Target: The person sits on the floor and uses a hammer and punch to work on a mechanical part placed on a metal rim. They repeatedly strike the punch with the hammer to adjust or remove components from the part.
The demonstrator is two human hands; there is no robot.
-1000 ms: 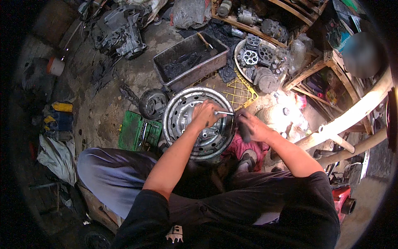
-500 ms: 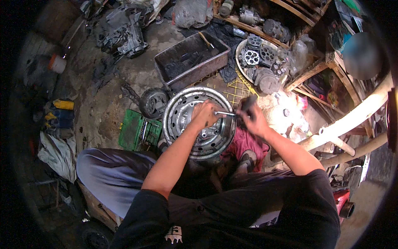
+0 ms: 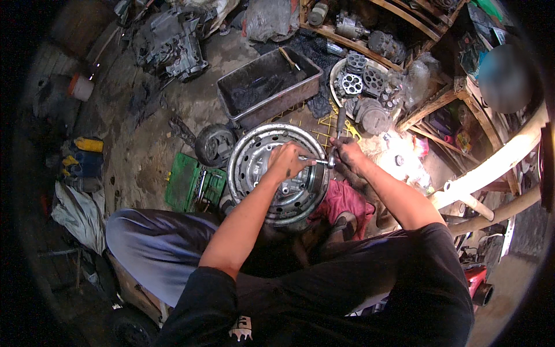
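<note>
A silver steel wheel rim lies in front of me, with a metal part bearing a dark grooved pulley resting in it. Over that part, my left hand is closed around a thin chrome shaft, its fingertips partly hidden. The shaft meets the head of a socket wrench just right of the rim. My right hand grips the wrench near its head, and its dark handle points away from me. Left of the rim sits an open green socket case with chrome pieces in it.
Beyond the rim stands a grey tub with a brush in it. A round basin of metal parts is at the far right, beside a wooden frame. A dark round housing and a red cloth lie near the rim.
The wrench handle has swung away from me and was blurred before. My right hand has shifted slightly left and away; my left hand has stayed nearly in place.
</note>
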